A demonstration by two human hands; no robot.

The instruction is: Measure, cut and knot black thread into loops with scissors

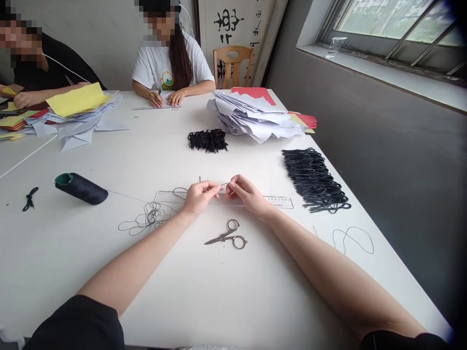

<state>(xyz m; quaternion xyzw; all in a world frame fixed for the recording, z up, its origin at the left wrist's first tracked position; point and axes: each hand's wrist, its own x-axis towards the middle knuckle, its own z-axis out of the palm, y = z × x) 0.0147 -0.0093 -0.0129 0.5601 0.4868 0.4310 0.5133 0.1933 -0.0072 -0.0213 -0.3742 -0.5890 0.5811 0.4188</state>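
Over the clear ruler (pixel 280 201), my left hand (pixel 200 195) and my right hand (pixel 245 193) face each other, each pinching a dark thread (pixel 225 184) that spans the small gap between the fingertips. Beyond the left wrist, a loose tangle of the thread (pixel 149 217) lies on the table and runs to a dark thread spool (pixel 87 188) on its side. Below the hands rest metal scissors (pixel 228 237), blades spread and pointing left.
Bundles of looped black cord (pixel 314 180) lie at right, with a smaller bundle (pixel 207 140) farther back. A paper stack (pixel 251 114) stands behind them. Loose thread (pixel 353 238) lies near the right edge. Two people sit across the white table (pixel 175 301).
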